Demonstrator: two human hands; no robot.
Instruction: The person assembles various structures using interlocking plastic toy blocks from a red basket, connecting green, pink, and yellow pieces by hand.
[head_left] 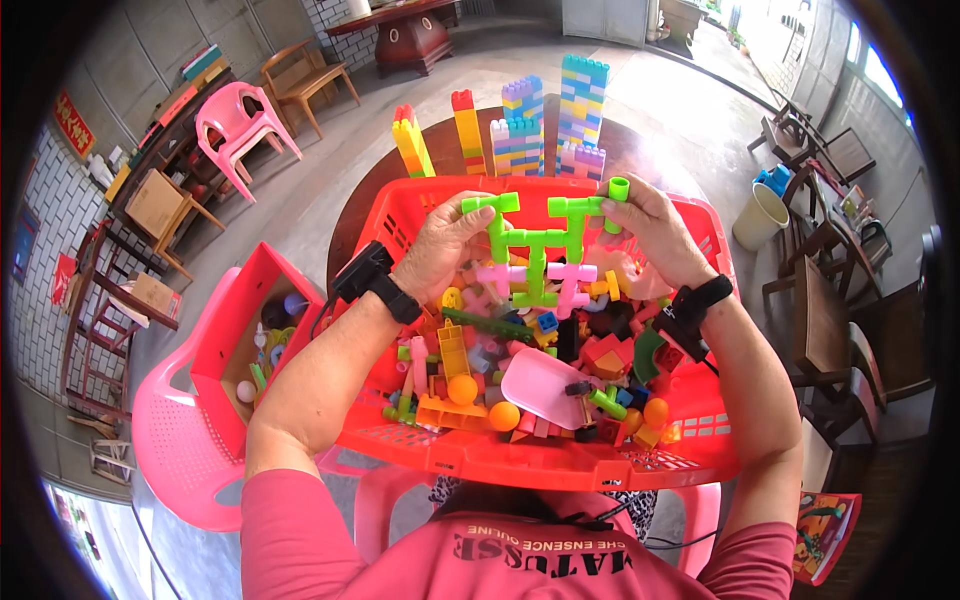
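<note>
Between my hands, over the basket, hangs a toy pipe structure point(537, 238) of bright green tubes and T-joints, with pink joints low down. My left hand point(442, 240) pinches its upper left end between thumb and fingers. On the other side, my right hand point(652, 228) is closed on the upper right end, beside an upright green tube point(617, 205). Below both hands, a red plastic basket point(560, 474) holds many loose toy pieces. Among them lie a pink tray point(541, 386), an orange ball point(504, 415) and a yellow frame-like piece point(454, 350).
Behind the basket, a round brown table point(352, 222) bears towers of stacked blocks, including a tall blue one point(582, 100) and a red-yellow one point(411, 142). At left, a red box point(222, 345) of toys sits on a pink chair point(185, 430). Wooden chairs and a bucket point(760, 216) stand right.
</note>
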